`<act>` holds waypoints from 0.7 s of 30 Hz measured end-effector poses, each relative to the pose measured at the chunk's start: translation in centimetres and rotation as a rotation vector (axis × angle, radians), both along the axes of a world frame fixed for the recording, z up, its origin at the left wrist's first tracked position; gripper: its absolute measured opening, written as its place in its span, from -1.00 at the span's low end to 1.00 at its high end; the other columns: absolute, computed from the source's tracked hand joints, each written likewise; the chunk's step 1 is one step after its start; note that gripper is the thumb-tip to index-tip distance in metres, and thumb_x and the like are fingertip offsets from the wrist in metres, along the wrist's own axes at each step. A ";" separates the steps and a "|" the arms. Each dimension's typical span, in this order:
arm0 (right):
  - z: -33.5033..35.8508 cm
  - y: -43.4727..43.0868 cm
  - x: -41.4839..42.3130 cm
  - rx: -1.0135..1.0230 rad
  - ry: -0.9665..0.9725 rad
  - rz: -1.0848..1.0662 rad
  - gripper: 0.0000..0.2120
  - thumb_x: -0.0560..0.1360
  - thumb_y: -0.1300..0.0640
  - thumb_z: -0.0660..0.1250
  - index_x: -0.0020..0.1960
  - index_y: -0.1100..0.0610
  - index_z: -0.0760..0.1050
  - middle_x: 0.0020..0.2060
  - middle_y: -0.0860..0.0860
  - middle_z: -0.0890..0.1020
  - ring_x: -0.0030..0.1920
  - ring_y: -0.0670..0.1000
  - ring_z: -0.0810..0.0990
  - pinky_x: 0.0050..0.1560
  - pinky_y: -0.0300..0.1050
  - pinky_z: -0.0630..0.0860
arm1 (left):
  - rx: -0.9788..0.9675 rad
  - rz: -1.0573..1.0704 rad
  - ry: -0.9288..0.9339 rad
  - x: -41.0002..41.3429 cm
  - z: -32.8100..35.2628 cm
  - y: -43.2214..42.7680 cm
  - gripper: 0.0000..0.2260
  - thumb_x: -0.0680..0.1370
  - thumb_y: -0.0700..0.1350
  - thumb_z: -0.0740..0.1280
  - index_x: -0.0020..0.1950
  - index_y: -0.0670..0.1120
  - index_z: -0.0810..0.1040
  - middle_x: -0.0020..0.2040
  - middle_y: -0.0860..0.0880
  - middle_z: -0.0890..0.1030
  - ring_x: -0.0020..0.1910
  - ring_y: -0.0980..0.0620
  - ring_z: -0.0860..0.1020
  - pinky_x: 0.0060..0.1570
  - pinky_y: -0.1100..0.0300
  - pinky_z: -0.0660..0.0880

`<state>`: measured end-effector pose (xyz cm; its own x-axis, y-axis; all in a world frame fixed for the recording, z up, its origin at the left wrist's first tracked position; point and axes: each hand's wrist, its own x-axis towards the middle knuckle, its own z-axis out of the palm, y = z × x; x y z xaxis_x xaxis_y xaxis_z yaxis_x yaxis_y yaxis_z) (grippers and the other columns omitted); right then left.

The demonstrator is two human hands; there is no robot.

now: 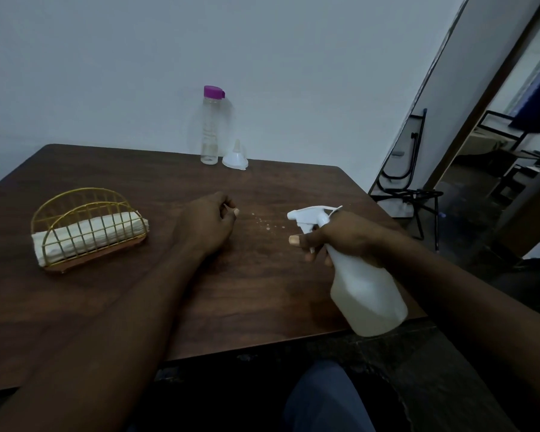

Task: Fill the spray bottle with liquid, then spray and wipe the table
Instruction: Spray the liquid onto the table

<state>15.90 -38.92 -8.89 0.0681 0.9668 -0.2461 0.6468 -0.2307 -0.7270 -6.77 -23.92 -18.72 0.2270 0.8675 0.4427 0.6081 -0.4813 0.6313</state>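
Right hand [346, 238]: curled round the neck of the white spray bottle [368, 294], which was held tilted above the near right edge of the tabletop [138, 291], nozzle pointed left toward droplets [267, 224] on the wood. Left hand [206, 222]: rested on the tabletop, fingers loosely curled, holding nothing, just left of the droplets. Far edge: clear purple-capped bottle [211, 129] stood with a white funnel [235, 157] just beside it; left side: wire napkin holder [88, 226].
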 end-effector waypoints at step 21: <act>-1.1 0.8 7.3 0.062 -0.065 -0.146 -0.55 0.55 0.11 0.50 0.38 -0.14 0.52 -0.26 0.11 0.74 -0.20 0.08 0.73 -0.38 -0.18 0.56 | -0.019 -0.006 0.011 0.0 0.3 -0.2 -0.93 0.60 0.03 0.39 0.08 0.14 0.61 -0.19 0.20 0.60 -0.10 0.13 0.57 -0.11 0.14 0.49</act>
<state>23.18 -38.09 -9.98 0.2226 0.9587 -0.1772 0.6555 -0.2817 -0.7007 -6.76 -24.13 -18.45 0.2367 0.8745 0.4233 0.6124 -0.4725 0.6337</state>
